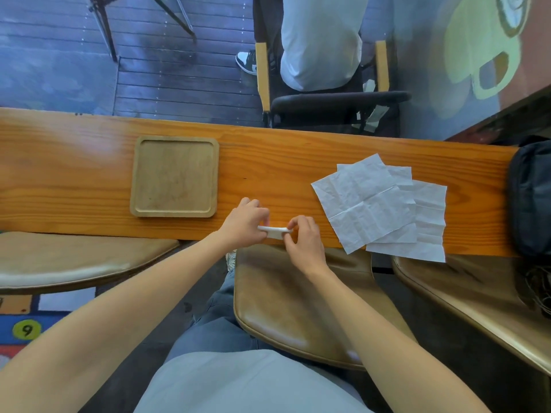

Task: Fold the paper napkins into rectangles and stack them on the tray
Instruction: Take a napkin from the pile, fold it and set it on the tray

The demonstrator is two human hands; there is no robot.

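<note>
A small folded white napkin (275,231) is pinched between my left hand (245,222) and my right hand (304,240) at the near edge of the wooden counter (268,162). Both hands grip it, one at each end, and most of it is hidden by my fingers. A square wooden tray (140,174) lies on the counter to the left, with nothing on it. To the right, three unfolded white napkins (369,201) lie overlapping on the counter, the lowest one overhanging the near edge.
A black bag (530,198) sits at the counter's right end. Tan stool seats stand below the counter at left (74,257), centre (286,299) and right (477,305). Beyond the counter a person sits on a chair (328,102).
</note>
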